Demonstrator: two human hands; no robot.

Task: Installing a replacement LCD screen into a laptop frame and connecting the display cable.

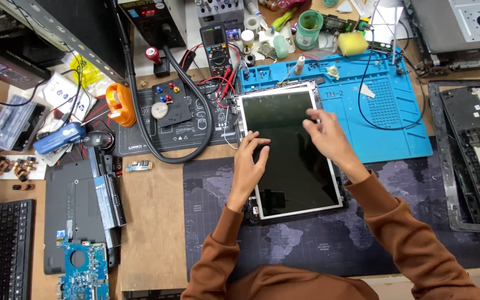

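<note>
A bare laptop screen panel, dark glass in a thin silver frame, lies on its lid shell across a dark world-map desk mat and a blue repair mat. My left hand rests flat on the panel's left edge with the fingers spread. Over the panel's right side near the top hovers my right hand, fingers pinched close together; whether they hold something small I cannot tell. Both arms wear rust-brown sleeves.
A multimeter with red leads, a black flexible hose and a dark screw mat sit to the left. An opened laptop base lies at right. A keyboard, blue circuit board and black battery fill the lower left.
</note>
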